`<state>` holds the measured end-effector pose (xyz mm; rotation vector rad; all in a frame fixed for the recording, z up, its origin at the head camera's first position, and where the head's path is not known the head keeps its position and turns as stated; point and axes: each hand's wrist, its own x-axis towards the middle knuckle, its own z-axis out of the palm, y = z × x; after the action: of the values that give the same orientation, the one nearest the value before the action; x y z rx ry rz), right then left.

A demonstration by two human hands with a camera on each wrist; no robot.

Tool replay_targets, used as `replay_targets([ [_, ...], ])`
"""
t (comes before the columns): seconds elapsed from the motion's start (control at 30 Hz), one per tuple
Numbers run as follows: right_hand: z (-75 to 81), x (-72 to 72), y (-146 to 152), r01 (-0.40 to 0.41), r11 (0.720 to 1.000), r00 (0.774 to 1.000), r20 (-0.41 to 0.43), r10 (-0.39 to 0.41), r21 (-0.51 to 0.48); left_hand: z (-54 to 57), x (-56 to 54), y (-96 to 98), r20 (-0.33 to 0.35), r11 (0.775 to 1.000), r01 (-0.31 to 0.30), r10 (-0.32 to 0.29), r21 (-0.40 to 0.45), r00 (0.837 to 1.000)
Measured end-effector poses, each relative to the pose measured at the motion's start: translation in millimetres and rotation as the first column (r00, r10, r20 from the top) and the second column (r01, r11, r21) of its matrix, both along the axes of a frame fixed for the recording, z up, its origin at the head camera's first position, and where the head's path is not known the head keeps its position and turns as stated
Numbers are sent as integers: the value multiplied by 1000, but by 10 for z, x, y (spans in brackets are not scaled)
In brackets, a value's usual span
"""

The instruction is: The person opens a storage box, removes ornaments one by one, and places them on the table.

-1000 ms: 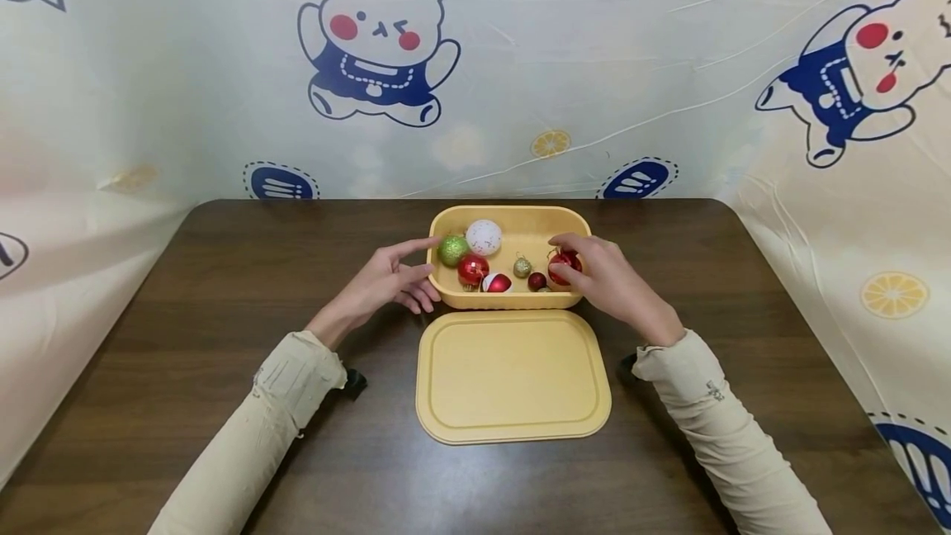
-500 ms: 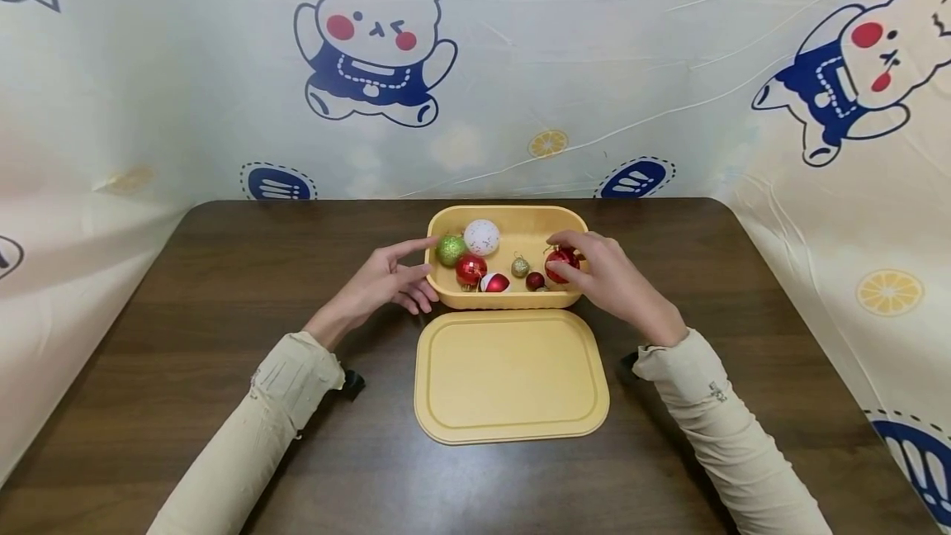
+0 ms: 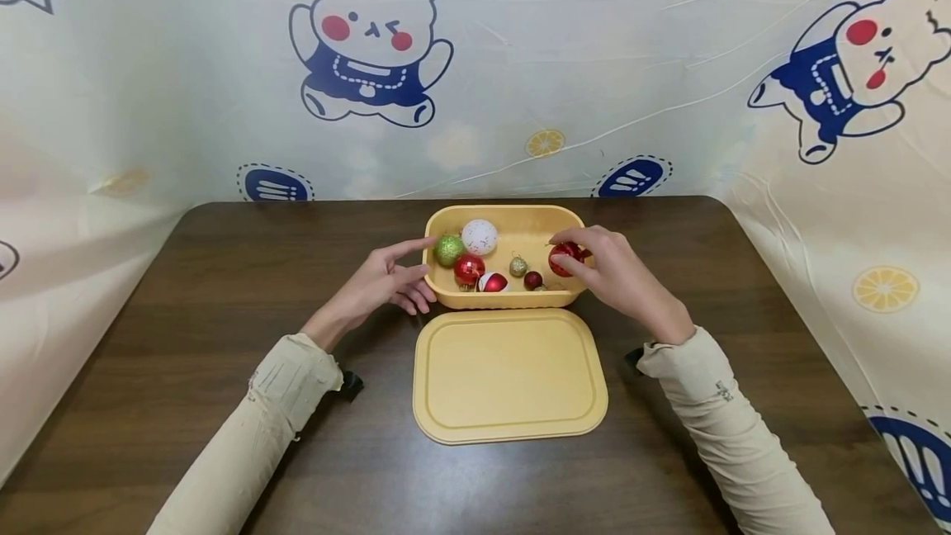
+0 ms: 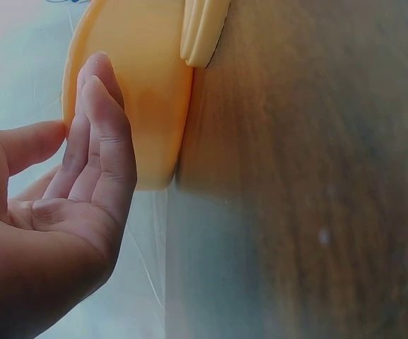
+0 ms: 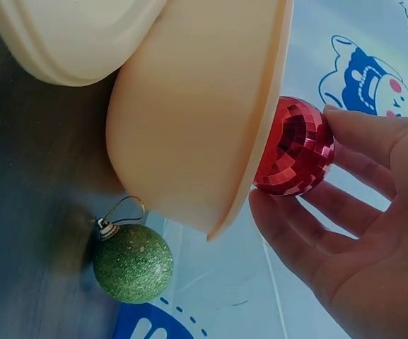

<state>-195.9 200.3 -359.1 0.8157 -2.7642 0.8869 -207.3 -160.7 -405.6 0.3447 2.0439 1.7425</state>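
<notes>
In the head view a yellow plastic box (image 3: 513,300) holds several Christmas baubles. A white speckled one (image 3: 479,237), a green glittery one (image 3: 448,250) and a red mirrored one (image 3: 469,269) lie at its left end. My right hand (image 3: 611,269) grips another red mirrored bauble (image 5: 299,147) between thumb and fingers, level with the rim at the right end. My left hand (image 3: 375,283) rests at the left end of the box, fingers loosely extended with the fingertips at the wall; it holds nothing.
A flat yellow lid (image 3: 510,376) lies on the dark wooden table (image 3: 223,337) in front of the box. Beside the box, another green glittery bauble (image 5: 133,263) shows in the right wrist view. A printed curtain (image 3: 520,64) hangs behind the table.
My right hand has lifted the red mirrored bauble slightly and shifted it right, towards the box's right rim. My left hand keeps its place at the box's left end.
</notes>
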Motion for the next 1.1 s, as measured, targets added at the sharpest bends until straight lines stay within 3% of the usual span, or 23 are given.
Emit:
replay_targets([
  [0.27,16,105,172,24,1000,1000,-17,-24,-5,13,8,22,-4,1000,14,-14,2,1000],
  [0.43,45,144,286,41,998,996,-73,-45,-52,27,12,5,0,1000,-1,1,0,1000],
  [0.73,48,205,422,123,990,985,-109,-130,-66,15,11,12,4,1000,4,-4,1,1000],
  [1.1,-62,103,669,164,986,984,-73,-164,-8,11,3,0,-4,1000,2,-2,-4,1000],
])
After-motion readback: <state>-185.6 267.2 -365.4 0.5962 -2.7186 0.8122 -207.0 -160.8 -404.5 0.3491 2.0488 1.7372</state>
